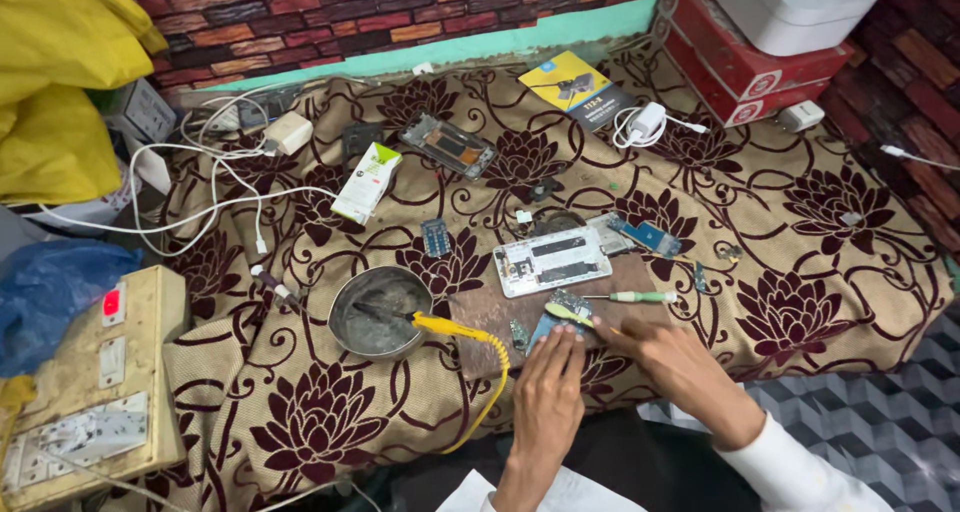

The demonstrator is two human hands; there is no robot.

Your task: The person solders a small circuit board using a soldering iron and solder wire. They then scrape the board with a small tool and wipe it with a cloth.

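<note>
My left hand (548,392) lies flat with its fingertips pressing on a small circuit board (562,310) that rests on a brown work mat (490,317). My right hand (672,357) grips a yellow-handled tool (568,313) whose tip touches that board. Just beyond them lies an opened white phone body (552,261) and a green-handled screwdriver (633,297). A yellow soldering iron (440,325) rests with its tip in a round metal dish (380,312) to the left.
The floral brown cloth (800,222) carries a phone frame (448,145), a small white-green box (366,181), blue boards (436,237), white chargers and cables (210,187). A switch board (95,382) stands at left. Red boxes (735,67) under a white appliance (795,7) sit far right.
</note>
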